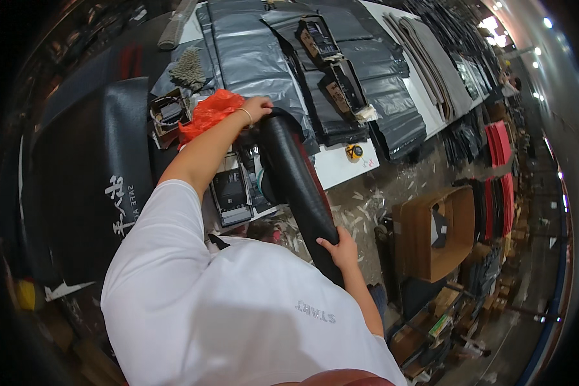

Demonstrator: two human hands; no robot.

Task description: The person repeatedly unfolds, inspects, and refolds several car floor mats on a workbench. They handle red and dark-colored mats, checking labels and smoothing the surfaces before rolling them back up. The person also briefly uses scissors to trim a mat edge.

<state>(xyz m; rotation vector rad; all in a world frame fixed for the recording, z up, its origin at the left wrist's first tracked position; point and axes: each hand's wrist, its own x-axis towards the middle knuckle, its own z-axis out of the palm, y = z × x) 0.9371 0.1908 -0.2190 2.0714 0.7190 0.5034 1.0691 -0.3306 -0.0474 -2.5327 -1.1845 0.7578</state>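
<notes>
A long black rolled-up mat (294, 170) with a red edge lies slantwise in front of my body. My left hand (258, 109) is closed at the far end of the roll, fingers curled at its rim. Toward the near end, my right hand (341, 248) grips the roll from the right, its thumb resting on top. A crumpled orange plastic bag (213, 114) lies just left of my left hand. Beneath my left arm sits a tray with dark flat packs (230, 188), partly covered by the roll.
Stacks of grey plastic-wrapped packages (248, 55) cover the table, with open boxes (344, 80) on them. A yellow tape measure (354, 152) rests near the table's edge. At right stands a large cardboard box (424, 235); scraps litter the floor. A large black mat (87, 167) hangs at left.
</notes>
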